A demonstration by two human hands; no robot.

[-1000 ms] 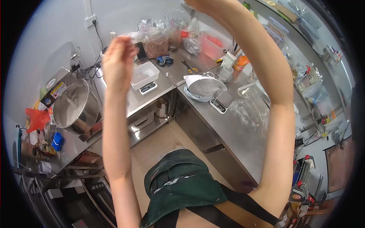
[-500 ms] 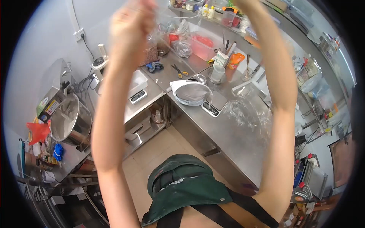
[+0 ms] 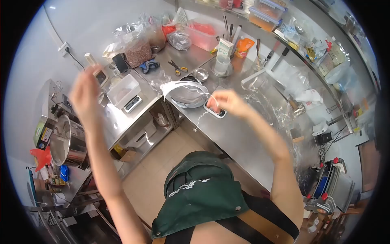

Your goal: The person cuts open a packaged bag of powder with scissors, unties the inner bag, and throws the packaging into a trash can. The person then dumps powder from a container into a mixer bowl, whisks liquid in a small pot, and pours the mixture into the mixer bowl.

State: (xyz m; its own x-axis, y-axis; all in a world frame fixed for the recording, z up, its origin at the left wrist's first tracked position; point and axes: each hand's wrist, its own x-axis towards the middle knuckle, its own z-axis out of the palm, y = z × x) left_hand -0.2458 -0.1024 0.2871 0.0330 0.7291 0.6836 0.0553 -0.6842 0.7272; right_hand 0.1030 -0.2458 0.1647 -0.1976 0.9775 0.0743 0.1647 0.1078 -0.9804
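Observation:
My right hand is above the right worktop, its fingers pinched on a thin white string. One twisted end of the string hangs toward the worktop edge, and another stretch loops left over a white-rimmed, bowl-shaped thing with a grey inside. Partly behind that hand, a small digital scale shows its display edge. My left hand is raised at the left, near the wall and the left counter. Motion smears its fingers, so their pose and anything in them cannot be made out.
A clear plastic tub sits by another scale on the left counter. Scissors, a small metal bowl and a clear cup stand farther back. A steel mixing bowl is at far left.
Both hands have come down from overhead, the left one outward to the left, the right one to above the scale. The view has shifted, and the string now hangs over the worktop.

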